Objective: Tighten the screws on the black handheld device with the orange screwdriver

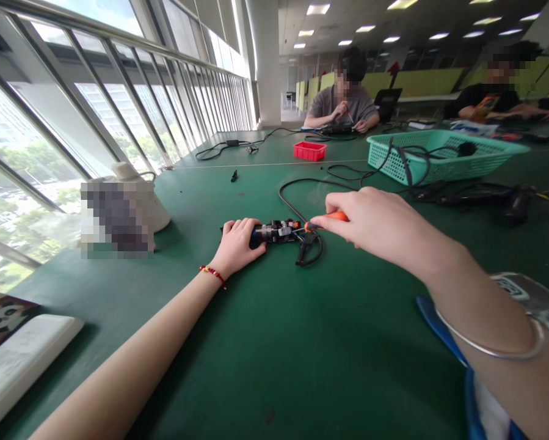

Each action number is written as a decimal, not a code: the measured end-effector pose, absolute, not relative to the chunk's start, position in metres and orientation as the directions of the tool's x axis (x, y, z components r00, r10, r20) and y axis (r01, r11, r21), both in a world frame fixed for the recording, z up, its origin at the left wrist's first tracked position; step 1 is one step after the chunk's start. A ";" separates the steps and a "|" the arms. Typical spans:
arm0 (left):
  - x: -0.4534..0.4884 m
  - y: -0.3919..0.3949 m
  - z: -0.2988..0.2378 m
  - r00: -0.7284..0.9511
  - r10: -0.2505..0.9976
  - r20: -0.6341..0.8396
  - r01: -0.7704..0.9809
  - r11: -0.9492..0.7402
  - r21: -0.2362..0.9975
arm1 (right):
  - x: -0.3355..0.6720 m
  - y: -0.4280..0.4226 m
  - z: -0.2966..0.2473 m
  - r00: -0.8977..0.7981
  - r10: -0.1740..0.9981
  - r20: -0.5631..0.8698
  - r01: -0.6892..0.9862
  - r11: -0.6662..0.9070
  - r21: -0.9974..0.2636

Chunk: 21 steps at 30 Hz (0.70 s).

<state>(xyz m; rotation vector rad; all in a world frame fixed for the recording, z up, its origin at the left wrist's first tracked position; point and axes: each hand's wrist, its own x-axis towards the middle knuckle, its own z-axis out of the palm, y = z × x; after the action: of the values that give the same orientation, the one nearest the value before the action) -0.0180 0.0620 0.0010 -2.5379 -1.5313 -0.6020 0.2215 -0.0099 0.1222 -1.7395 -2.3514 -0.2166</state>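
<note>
Head camera catches my left grip (241, 247) wrapped over the dark end of an opened device (276, 231), fingers on its far side and thumb on the near side. My right grip (370, 226) is closed around the orange handle of a screwdriver (336, 216), its thin shaft pointing left into the exposed parts. The device lies on the green desk (278, 336), between my two grips, its metal and wiring uncovered. I cannot tell whether the tip is seated on a screw or merely resting beside one.

That is my first worry: off-centre, or pushed too hard at this low angle, the tip could skid and chew a screw head or nick the thin wires (298, 236). I have only one end covered and see no clamp, so a strong sideways push could swing the body around or roll it. The long black cord (297, 183) curves away across the desk; if it snags or gets tugged, the connections inside could strain. A short black loop (319, 252) sits close below the screwdriver, where my knuckles might catch it. Anything small that springs loose could easily get lost, since the red tray (309, 151) stands well beyond my reach of the moment.
</note>
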 end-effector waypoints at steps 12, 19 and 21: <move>-0.018 0.063 0.000 0.413 0.819 0.399 0.870 -0.484 0.092 | 0.227 -0.007 0.120 -0.386 0.856 0.342 0.908 0.419 -0.024; -0.019 0.064 -0.002 0.416 0.816 0.401 0.866 -0.490 0.098 | 0.223 -0.008 0.120 -0.342 0.892 0.295 0.934 0.358 0.000; -0.019 0.064 -0.001 0.413 0.817 0.402 0.866 -0.489 0.103 | 0.225 -0.008 0.120 -0.385 0.873 0.299 0.914 0.406 -0.009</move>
<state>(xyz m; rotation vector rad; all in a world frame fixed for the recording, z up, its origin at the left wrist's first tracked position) -0.0186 0.0638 -0.0014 -2.5368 -1.5190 -0.6156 0.2246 -0.0077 0.1199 -1.5668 -2.4083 -0.2288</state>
